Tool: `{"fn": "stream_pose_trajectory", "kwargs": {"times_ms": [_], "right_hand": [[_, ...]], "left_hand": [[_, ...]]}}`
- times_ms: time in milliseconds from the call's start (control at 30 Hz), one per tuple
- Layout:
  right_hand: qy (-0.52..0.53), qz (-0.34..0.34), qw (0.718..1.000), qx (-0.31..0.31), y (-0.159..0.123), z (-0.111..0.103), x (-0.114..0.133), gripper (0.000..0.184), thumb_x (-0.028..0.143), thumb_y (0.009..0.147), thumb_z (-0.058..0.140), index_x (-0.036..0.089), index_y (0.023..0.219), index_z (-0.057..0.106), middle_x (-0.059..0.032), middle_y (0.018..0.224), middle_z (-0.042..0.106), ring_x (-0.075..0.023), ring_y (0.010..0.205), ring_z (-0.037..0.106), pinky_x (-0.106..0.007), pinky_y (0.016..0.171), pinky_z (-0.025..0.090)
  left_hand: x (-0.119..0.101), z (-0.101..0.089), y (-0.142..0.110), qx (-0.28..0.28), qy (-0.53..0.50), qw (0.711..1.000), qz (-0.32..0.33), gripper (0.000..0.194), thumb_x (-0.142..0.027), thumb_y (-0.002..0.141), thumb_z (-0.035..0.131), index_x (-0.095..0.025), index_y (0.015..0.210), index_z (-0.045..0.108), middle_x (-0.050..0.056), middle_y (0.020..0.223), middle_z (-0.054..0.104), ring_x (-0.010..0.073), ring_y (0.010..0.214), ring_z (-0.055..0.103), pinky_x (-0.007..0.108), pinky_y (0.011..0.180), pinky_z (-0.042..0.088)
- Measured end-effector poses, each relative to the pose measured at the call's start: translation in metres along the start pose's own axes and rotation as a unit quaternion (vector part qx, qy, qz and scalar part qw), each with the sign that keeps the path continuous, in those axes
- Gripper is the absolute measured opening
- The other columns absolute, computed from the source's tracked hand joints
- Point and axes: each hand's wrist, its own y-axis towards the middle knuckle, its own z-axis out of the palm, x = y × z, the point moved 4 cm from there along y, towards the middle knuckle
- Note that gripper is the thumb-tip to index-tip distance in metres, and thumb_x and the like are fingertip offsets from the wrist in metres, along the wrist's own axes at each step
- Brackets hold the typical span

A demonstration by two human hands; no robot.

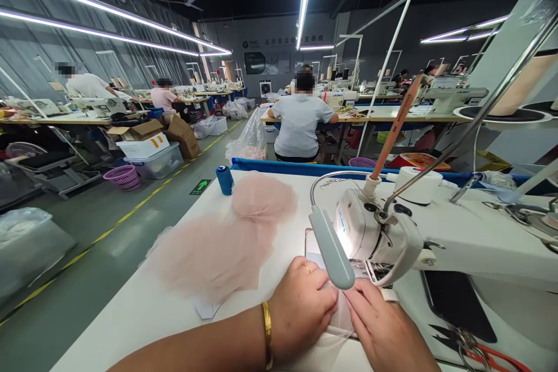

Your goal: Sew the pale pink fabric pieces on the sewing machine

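A thin, pale pink sheer fabric (341, 321) lies at the needle area of a white sewing machine (361, 226). My left hand (303, 308), wearing a ring and a gold bangle, has its fingers curled closed on the fabric. Just right of it, my right hand (383, 325) pinches the fabric near the presser foot. A grey lamp head (333, 247) hangs over both hands and hides part of the needle area. Two heaps of pink sheer fabric (209, 256) spread over the white tabletop (126, 325) to the left.
A blue thread cone (224, 180) stands at the table's back left. Right of my hands lie a dark phone (457, 302) and red-handled snips (483, 354). A pencil (399, 122) stands upright on the machine. Ahead, a person in a white shirt (300, 122) sits at another table.
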Motion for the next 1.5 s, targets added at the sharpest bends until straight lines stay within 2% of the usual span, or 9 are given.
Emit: {"fn": "stream_pose_trajectory", "kwargs": {"times_ms": [300, 500, 567, 700, 800, 967, 1233, 1333, 1500], "right_hand": [[-0.036, 0.018, 0.999, 0.001, 0.002, 0.001, -0.002, 0.042, 0.011, 0.104, 0.034, 0.017, 0.118, 0.073, -0.012, 0.098, 0.079, -0.0154, 0.044, 0.061, -0.03, 0.039, 0.048], [-0.035, 0.016, 0.999, 0.012, 0.0, 0.001, -0.003, 0.042, 0.013, 0.104, 0.037, 0.016, 0.124, 0.073, -0.0134, 0.11, 0.08, -0.023, 0.08, 0.079, -0.032, 0.061, 0.063], [-0.027, 0.009, 1.0, 0.003, 0.001, -0.003, -0.003, 0.04, 0.012, 0.101, 0.038, 0.016, 0.123, 0.072, -0.0138, 0.112, 0.079, -0.0238, 0.086, 0.08, -0.033, 0.067, 0.064], [0.02, -0.021, 1.0, 0.0, -0.001, -0.013, -0.003, 0.04, 0.01, 0.095, 0.045, 0.017, 0.128, 0.067, -0.014, 0.122, 0.077, -0.0235, 0.094, 0.078, -0.032, 0.073, 0.064], [0.082, -0.046, 0.995, 0.031, -0.002, -0.016, 0.0, 0.031, 0.009, 0.095, 0.049, 0.024, 0.113, 0.069, -0.009, 0.12, 0.076, -0.0224, 0.096, 0.075, -0.031, 0.076, 0.063], [0.166, -0.017, 0.985, 0.054, 0.003, -0.017, 0.004, 0.022, 0.011, 0.103, 0.046, 0.024, 0.099, 0.063, -0.0029, 0.091, 0.072, -0.0181, 0.078, 0.07, -0.03, 0.076, 0.06], [0.222, 0.079, 0.972, 0.027, 0.002, -0.015, -0.003, 0.02, 0.021, 0.109, 0.048, 0.029, 0.11, 0.067, -0.0007, 0.1, 0.077, -0.0173, 0.085, 0.073, -0.026, 0.074, 0.06], [0.232, 0.147, 0.961, 0.015, -0.001, -0.012, -0.007, 0.02, 0.031, 0.111, 0.05, 0.031, 0.109, 0.069, 0.0004, 0.102, 0.079, -0.0181, 0.087, 0.075, -0.026, 0.077, 0.06], [0.23, 0.231, 0.945, 0.008, -0.003, -0.012, -0.008, 0.029, 0.047, 0.111, 0.05, 0.029, 0.105, 0.072, -0.0003, 0.086, 0.077, -0.0183, 0.065, 0.068, -0.026, 0.059, 0.054]], "left_hand": [[0.003, 0.002, 0.002, 0.007, -0.009, 1.0, -0.009, 0.008, -0.021, 0.095, 0.065, -0.02, 0.097, 0.072, 0.011, 0.111, 0.073, 0.0254, 0.087, 0.065, 0.044, 0.086, 0.054], [0.006, 0.003, 0.002, 0.016, -0.017, 1.0, -0.015, 0.006, -0.021, 0.095, 0.066, -0.02, 0.096, 0.072, 0.01, 0.113, 0.074, 0.0255, 0.09, 0.064, 0.045, 0.088, 0.052], [0.007, 0.0, 0.002, 0.053, -0.024, 0.998, -0.022, 0.013, -0.033, 0.097, 0.071, -0.02, 0.095, 0.071, 0.009, 0.114, 0.073, 0.0267, 0.091, 0.064, 0.048, 0.091, 0.051], [0.003, -0.01, 0.0, 0.165, -0.043, 0.985, -0.019, 0.056, -0.073, 0.082, 0.08, -0.02, 0.094, 0.067, 0.01, 0.115, 0.069, 0.0306, 0.095, 0.064, 0.054, 0.094, 0.048], [-0.003, -0.014, -0.004, 0.205, -0.045, 0.978, -0.014, 0.039, -0.05, 0.082, 0.081, -0.019, 0.092, 0.06, 0.011, 0.117, 0.066, 0.0321, 0.101, 0.063, 0.05, 0.092, 0.048], [-0.002, -0.003, -0.002, 0.154, -0.083, 0.984, -0.023, 0.022, -0.009, 0.076, 0.061, -0.022, 0.09, 0.048, 0.006, 0.098, 0.065, 0.0236, 0.086, 0.06, 0.036, 0.081, 0.05], [0.012, 0.01, 0.01, 0.041, -0.181, 0.981, -0.054, 0.029, -0.014, 0.075, 0.057, -0.021, 0.103, 0.056, 0.004, 0.091, 0.066, 0.0222, 0.078, 0.06, 0.032, 0.075, 0.052], [0.014, 0.008, 0.017, 0.045, -0.186, 0.981, -0.044, 0.023, -0.008, 0.077, 0.055, -0.021, 0.095, 0.061, 0.004, 0.092, 0.067, 0.0215, 0.083, 0.063, 0.03, 0.079, 0.053], [0.019, 0.001, 0.027, 0.067, -0.207, 0.975, -0.037, 0.016, -0.009, 0.089, 0.053, -0.02, 0.082, 0.061, 0.002, 0.09, 0.066, 0.0183, 0.08, 0.062, 0.027, 0.076, 0.051]]}}
